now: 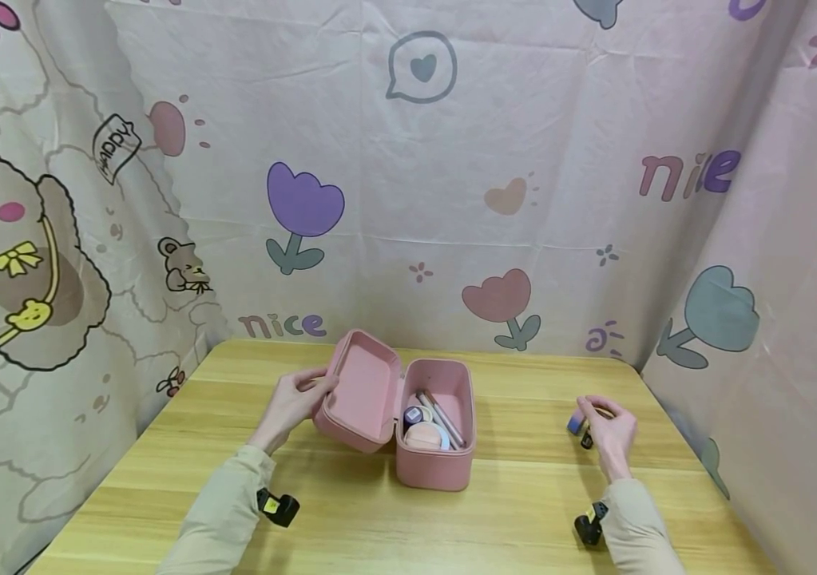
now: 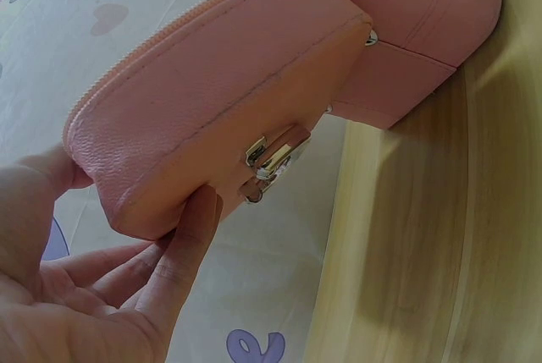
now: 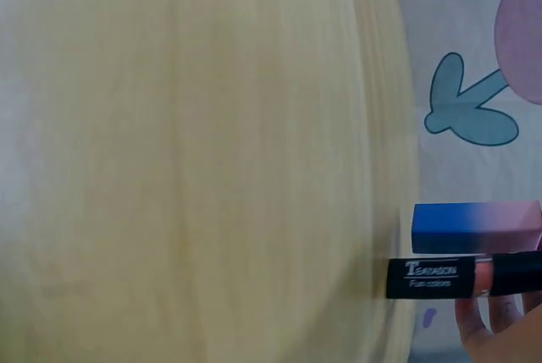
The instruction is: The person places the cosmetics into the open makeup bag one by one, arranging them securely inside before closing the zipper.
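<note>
A pink zippered cosmetic case (image 1: 435, 473) stands on the table with its lid (image 1: 361, 382) swung over to the left. My left hand (image 1: 295, 406) grips the lid's outer edge, the thumb and fingers on either side, near the metal handle fitting (image 2: 278, 156). Inside the case lie pen-like sticks (image 1: 446, 417), a small purple-topped jar (image 1: 414, 415) and a round peach puff (image 1: 422, 435). Off to the right, my right hand (image 1: 612, 433) holds a black lip gloss tube (image 3: 432, 278) together with a blue-to-pink block (image 3: 474, 229), both raised above the table.
The wooden table (image 1: 516, 511) has a back edge close to a patterned curtain (image 1: 394, 200), which also hangs along both sides. Black wrist cameras (image 1: 279, 508) are strapped to both sleeves.
</note>
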Demonstrator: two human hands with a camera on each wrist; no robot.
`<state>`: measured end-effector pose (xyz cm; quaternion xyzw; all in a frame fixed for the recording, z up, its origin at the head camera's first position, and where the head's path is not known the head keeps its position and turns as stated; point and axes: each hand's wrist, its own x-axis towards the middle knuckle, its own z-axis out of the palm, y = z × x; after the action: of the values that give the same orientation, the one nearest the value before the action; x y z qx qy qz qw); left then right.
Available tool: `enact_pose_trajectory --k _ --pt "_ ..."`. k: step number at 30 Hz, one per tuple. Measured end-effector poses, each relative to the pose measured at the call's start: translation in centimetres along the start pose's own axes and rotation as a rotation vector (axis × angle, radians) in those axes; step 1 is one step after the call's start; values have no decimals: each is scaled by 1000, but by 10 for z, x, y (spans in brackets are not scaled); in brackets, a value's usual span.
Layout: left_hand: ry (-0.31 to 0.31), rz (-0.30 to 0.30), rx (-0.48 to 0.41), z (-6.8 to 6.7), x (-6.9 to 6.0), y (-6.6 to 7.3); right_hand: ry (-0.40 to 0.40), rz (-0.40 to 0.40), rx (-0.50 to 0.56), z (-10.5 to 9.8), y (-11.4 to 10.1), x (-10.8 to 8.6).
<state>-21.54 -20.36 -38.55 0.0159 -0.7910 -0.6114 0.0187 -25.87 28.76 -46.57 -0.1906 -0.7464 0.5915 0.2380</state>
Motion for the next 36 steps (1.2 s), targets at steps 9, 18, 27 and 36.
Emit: enact_pose_trajectory --k 9,18,27,36 --pt "-2 0 -1 0 1 -1 6 -79 -47 8 -25 1" --pt "-9 3 -3 -1 2 -2 -67 -135 0 26 -52 -2" --pt "1 -6 8 -1 2 -2 -155 -152 47 57 -73 -9" --pt "-16 2 5 -1 1 -1 -206 -193 179 82 -93 -19"
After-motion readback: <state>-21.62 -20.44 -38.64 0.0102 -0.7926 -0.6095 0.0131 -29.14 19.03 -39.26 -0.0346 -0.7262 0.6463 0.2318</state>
